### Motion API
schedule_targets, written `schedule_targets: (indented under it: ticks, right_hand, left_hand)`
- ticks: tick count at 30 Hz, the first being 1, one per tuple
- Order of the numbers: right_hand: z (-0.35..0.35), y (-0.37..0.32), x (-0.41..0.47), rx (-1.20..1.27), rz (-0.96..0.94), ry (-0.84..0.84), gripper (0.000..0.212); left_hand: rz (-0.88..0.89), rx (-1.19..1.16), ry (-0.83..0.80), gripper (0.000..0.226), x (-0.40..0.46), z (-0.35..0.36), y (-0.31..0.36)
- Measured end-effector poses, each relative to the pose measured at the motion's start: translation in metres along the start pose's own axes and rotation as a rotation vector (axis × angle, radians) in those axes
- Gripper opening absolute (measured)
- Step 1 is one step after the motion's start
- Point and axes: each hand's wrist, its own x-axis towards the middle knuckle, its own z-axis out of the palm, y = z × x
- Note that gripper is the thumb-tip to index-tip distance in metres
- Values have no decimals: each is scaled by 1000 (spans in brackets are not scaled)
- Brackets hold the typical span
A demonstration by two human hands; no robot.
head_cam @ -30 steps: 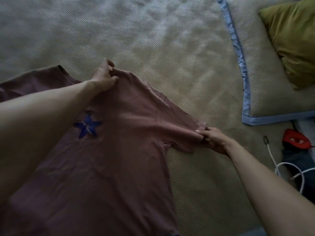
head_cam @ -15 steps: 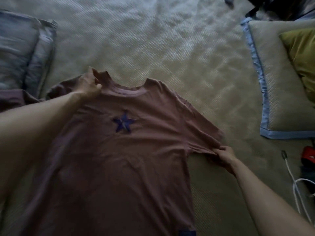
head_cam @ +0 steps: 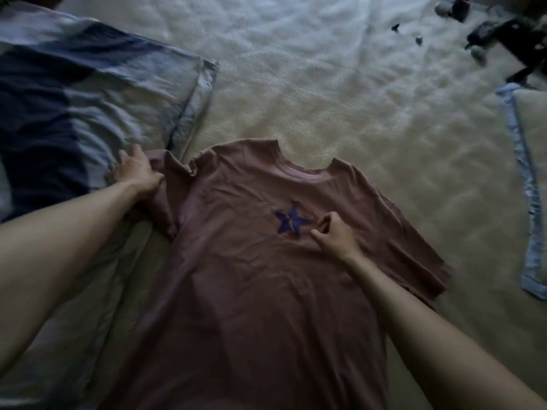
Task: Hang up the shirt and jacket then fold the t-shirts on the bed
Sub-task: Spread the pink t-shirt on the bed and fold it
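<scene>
**Flattening the t-shirt before the first fold**

Left hand (head_cam: 134, 173) closed on the bunched left sleeve (head_cam: 165, 199), fingers curled into the fabric at the shoulder seam. Right hand (head_cam: 336, 236) resting on the chest, fingers half-curled just beside the blue star (head_cam: 291, 221); pinching a small ridge of cloth or only pressing it flat, hard to tell in this dim, soft view.

Best done now, by judgement: draw the crumpled sleeve outward and away from the body of the t-shirt (head_cam: 266, 291) until it lies as flat as the far one, while pinning the chest down so the whole garment does not slide. Then sweep outward from the star to push the small creases toward the hem and sides. Worth checking that the collar (head_cam: 305, 174) sits square before folding, since a skewed neckline gives a lopsided fold.

Dusty-pink, short-sleeved, front side up on the tan bedspread (head_cam: 355, 113). Spread wide beyond the right hand, that sleeve (head_cam: 414, 247) laid open and smooth. Rumpled and tucked under the left grip. Just past that hand, a blue-and-white pillow (head_cam: 88, 90), touching or nearly touching the sleeve. Lower half running out of view below.
</scene>
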Motion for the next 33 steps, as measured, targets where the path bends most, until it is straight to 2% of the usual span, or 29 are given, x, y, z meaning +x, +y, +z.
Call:
schedule_targets:
  ticks: [2,4,6,8,9,10,12,14,17,19,22,25,29,30,33]
  right_hand:
    - [23,-38,2,54,-52,-66,20]
    - [44,-75,0,155,-115,-96,20]
    - [61,-112,-5,407,-120,-185,22]
    - [71,-147,-14,699,-73,-360,22]
    - [72,-160,-20,799,-52,-443,29]
    - [73,-169,-25,858,-43,-507,37]
    - [73,-172,-32,902,-84,-592,33]
    - [69,-159,-35,959,-87,-588,32]
    - [60,-137,-30,1065,4,-467,51]
    - [59,-125,-23,1127,128,-400,53]
    - [54,-110,-21,1232,287,-372,83]
    - [34,-94,-31,1384,355,-430,56]
    - [10,-67,-33,1488,346,-458,48]
    - [5,-59,-33,1506,358,-443,46]
    - [-12,-32,-32,1514,398,-402,39]
  left_hand:
    - [0,-196,-46,86,-1,-4,-9]
    - [71,-373,-98,80,-7,-10,-5]
    - [193,-502,-174,69,-22,-18,10]
    - [320,-619,-323,56,-43,-23,33]
    - [361,-675,-425,50,-55,-25,46]
    - [390,-713,-521,45,-67,-26,58]
    - [402,-752,-705,39,-82,-30,77]
    - [341,-796,-886,42,-82,-40,85]
    - [384,-718,-1049,49,-74,-56,90]
    - [489,-539,-971,44,-70,-52,97]
    - [636,-292,-686,38,-61,-28,106]
    - [800,-57,-667,59,-66,-8,120]
    - [1058,264,-543,89,-92,18,162]
    - [1088,334,-527,83,-96,25,173]
    - [1242,467,-457,18,-105,47,199]
